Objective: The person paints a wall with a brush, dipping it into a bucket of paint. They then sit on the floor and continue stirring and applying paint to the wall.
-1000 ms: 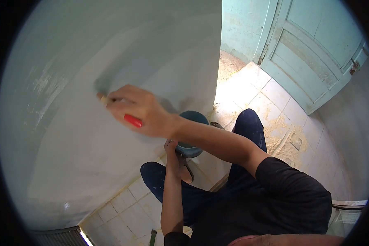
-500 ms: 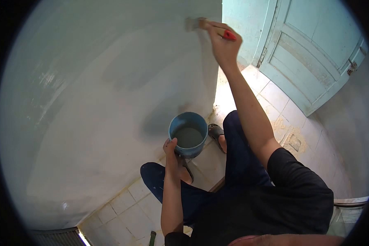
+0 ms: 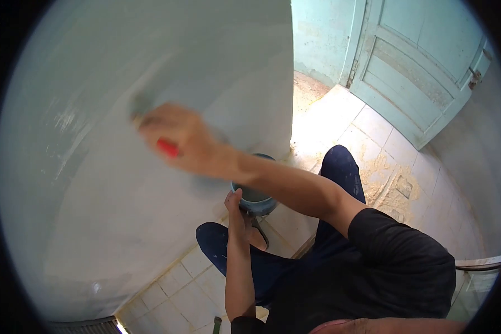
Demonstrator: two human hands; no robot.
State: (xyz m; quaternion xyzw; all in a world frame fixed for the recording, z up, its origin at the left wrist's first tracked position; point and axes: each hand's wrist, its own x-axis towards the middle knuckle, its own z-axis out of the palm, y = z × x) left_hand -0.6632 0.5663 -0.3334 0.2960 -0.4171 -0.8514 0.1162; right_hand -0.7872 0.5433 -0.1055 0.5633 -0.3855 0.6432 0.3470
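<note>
A brush (image 3: 166,148) with a red handle end is gripped in my right hand (image 3: 186,139), which is blurred by motion. Its blurred bristles are at the grey-white wall (image 3: 122,183), left of the wall's upper middle. My left hand (image 3: 234,201) is closed on the rim of a blue bucket (image 3: 257,208), thumb over the edge. Grey liquid shows inside the bucket, and my right forearm covers part of its opening. The bucket is between my knees, close to the wall.
A pale blue-green door (image 3: 412,72) stands at the upper right. Yellowish residue marks the tiled floor (image 3: 373,125) near a drain cover (image 3: 404,187). At the bottom lie a dark grate (image 3: 86,326) and a green bottle-like object (image 3: 217,324).
My right hand and the brush have swept left and down across the wall, away from its right edge. My left hand still holds the bucket.
</note>
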